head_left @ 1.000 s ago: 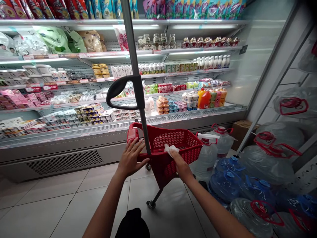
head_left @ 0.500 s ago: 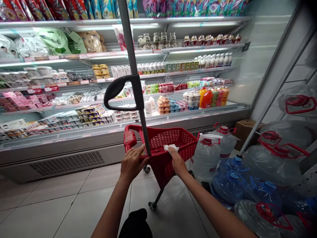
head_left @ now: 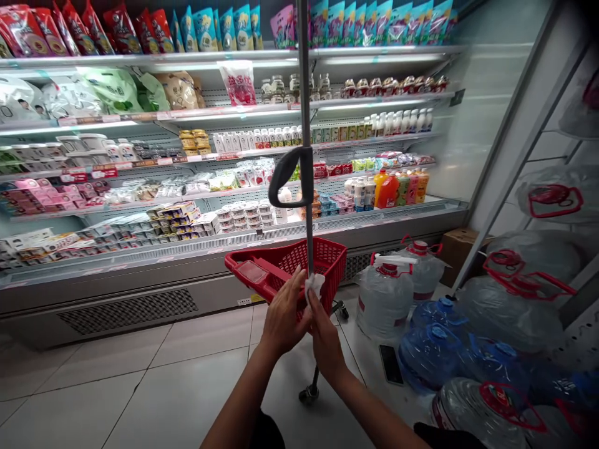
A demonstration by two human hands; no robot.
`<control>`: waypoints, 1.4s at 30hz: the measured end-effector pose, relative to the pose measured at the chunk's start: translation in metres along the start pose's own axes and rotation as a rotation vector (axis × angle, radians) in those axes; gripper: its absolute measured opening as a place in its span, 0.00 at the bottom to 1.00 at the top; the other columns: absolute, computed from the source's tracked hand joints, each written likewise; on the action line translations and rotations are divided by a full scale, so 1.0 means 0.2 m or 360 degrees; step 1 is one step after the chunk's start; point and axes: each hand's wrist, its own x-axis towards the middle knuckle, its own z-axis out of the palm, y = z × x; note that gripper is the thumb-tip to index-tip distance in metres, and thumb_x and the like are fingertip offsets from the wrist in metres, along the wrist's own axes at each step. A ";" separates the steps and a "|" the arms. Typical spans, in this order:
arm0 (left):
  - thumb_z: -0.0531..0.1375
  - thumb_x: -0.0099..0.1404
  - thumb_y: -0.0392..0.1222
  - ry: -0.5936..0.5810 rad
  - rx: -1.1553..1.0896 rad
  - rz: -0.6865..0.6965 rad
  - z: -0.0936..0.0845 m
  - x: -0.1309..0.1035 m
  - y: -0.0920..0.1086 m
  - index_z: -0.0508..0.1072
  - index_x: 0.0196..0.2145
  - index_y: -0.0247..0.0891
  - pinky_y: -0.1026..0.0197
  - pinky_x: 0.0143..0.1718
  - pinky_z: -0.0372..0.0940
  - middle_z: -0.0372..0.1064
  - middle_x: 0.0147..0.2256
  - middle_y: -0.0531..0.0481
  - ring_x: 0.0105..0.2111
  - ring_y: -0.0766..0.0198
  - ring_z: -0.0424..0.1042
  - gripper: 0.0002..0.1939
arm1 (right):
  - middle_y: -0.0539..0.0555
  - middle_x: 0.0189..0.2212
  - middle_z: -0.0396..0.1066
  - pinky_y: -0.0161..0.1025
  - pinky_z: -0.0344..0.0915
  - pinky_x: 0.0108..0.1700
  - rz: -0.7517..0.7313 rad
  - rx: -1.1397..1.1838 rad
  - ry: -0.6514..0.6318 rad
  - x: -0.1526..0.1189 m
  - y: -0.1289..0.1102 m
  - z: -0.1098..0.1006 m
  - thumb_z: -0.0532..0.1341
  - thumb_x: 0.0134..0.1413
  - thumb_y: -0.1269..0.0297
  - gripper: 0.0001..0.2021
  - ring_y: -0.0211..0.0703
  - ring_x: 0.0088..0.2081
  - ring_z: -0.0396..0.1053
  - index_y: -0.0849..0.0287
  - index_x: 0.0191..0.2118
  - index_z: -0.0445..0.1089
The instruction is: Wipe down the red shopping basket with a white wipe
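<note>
A red plastic shopping basket cart (head_left: 333,249) with slotted walls stands on a wheeled metal frame. From it rises a grey metal pole (head_left: 306,81) with a black loop handle (head_left: 275,187). My left hand (head_left: 284,317) grips the cart's near corner beside the pole base, fingers lying over the rim and thumb on the near side. In my right hand (head_left: 326,340) a crumpled white tissue (head_left: 316,284) is pinched against the corner, close to the pole. Both hands nearly touch. My hands partly hide the cart's near wall.
A refrigerated display case (head_left: 196,246) with stocked dairy shelves spans the back. Large clear water jugs (head_left: 386,302) and blue water jugs (head_left: 437,346) crowd the right. A dark phone (head_left: 390,363) lies on the tiled floor (head_left: 187,386) beside them.
The cart has turned, so its pole and near corner now lie further right. My right hand has moved the tissue from the side rim to the corner by the pole. My left hand has shifted right.
</note>
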 end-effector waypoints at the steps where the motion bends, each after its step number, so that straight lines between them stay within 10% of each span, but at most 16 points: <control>1: 0.50 0.75 0.43 -0.0044 0.0007 0.0032 -0.01 0.00 -0.03 0.41 0.77 0.43 0.48 0.72 0.54 0.49 0.74 0.47 0.72 0.56 0.55 0.37 | 0.52 0.75 0.49 0.54 0.60 0.71 -0.0045 -0.0055 -0.0023 0.00 -0.01 -0.02 0.43 0.75 0.70 0.31 0.48 0.74 0.51 0.47 0.78 0.42; 7: 0.49 0.78 0.47 0.0024 0.0328 -0.0221 0.08 0.04 -0.17 0.59 0.72 0.40 0.34 0.73 0.44 0.51 0.73 0.39 0.74 0.45 0.48 0.28 | 0.50 0.73 0.57 0.53 0.58 0.72 -0.0037 -0.0401 -0.0072 0.12 0.04 -0.22 0.44 0.71 0.73 0.32 0.46 0.72 0.55 0.46 0.77 0.46; 15: 0.46 0.78 0.41 -0.0113 0.0022 0.0083 0.06 0.03 -0.04 0.45 0.76 0.39 0.48 0.74 0.47 0.48 0.75 0.44 0.75 0.59 0.46 0.33 | 0.59 0.67 0.67 0.55 0.53 0.74 -0.0347 -0.0876 -0.0236 0.24 -0.11 -0.23 0.49 0.65 0.77 0.30 0.49 0.69 0.62 0.61 0.71 0.61; 24: 0.56 0.74 0.61 -0.0127 0.0432 -0.0057 -0.01 0.04 -0.35 0.58 0.72 0.50 0.31 0.72 0.43 0.52 0.73 0.42 0.72 0.43 0.53 0.35 | 0.55 0.69 0.65 0.55 0.50 0.75 -0.0347 -0.1091 -0.0151 0.22 0.09 -0.53 0.47 0.66 0.76 0.32 0.48 0.71 0.58 0.57 0.73 0.58; 28: 0.55 0.75 0.59 -0.0096 0.0409 -0.0046 0.09 0.06 -0.20 0.55 0.74 0.42 0.40 0.68 0.57 0.59 0.70 0.36 0.66 0.46 0.65 0.37 | 0.59 0.66 0.68 0.57 0.54 0.73 -0.0174 -0.1148 0.0000 0.27 0.14 -0.54 0.46 0.66 0.76 0.30 0.49 0.69 0.63 0.59 0.71 0.61; 36: 0.57 0.72 0.38 -0.0040 0.0128 0.0020 0.19 0.17 0.08 0.25 0.76 0.36 0.54 0.54 0.70 0.77 0.54 0.41 0.50 0.54 0.78 0.50 | 0.63 0.67 0.65 0.54 0.56 0.73 -0.0359 -0.1028 -0.0179 0.30 -0.04 -0.24 0.49 0.63 0.77 0.32 0.50 0.70 0.60 0.67 0.72 0.60; 42: 0.62 0.73 0.48 0.0041 0.0202 0.0059 0.20 0.20 0.02 0.26 0.76 0.39 0.49 0.59 0.68 0.77 0.53 0.43 0.55 0.52 0.76 0.53 | 0.52 0.70 0.63 0.54 0.56 0.73 -0.0337 -0.0984 -0.0229 0.30 0.18 -0.66 0.46 0.62 0.80 0.36 0.45 0.71 0.58 0.53 0.74 0.56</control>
